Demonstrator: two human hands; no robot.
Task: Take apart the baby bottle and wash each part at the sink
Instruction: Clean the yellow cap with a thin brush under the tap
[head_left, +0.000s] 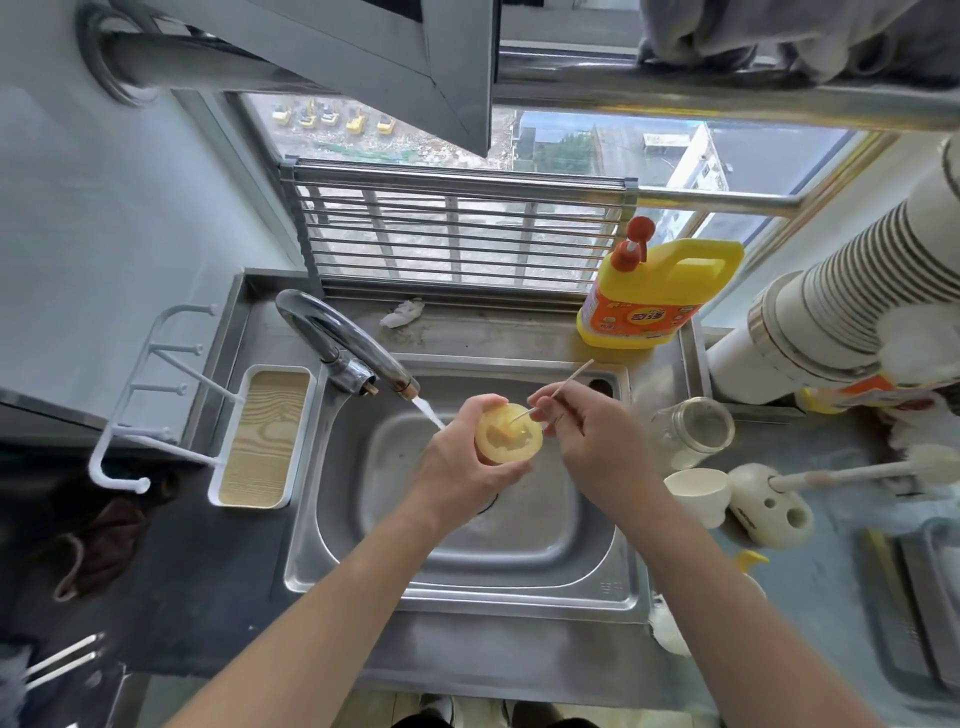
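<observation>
Over the steel sink (613, 566), my left hand (462, 467) grips the yellowish silicone nipple (509, 434), its open underside facing up. My right hand (587, 431) pinches a thin white brush stick (563, 384) whose tip pokes into the nipple. Water runs from the chrome tap (343, 338) and lands by my left thumb. The clear glass bottle body (693, 431) lies on its side on the counter to the right. A white cap (696, 491) and a cream brush holder (769, 512) with a long bottle brush (883, 470) stand beside it.
A yellow detergent jug (649, 291) with an orange pump stands behind the sink. Stacked paper cups (841, 306) lean in at right. A white rack with a wooden tray (265, 436) hangs left of the sink. A crumpled tissue (402, 312) lies on the back ledge.
</observation>
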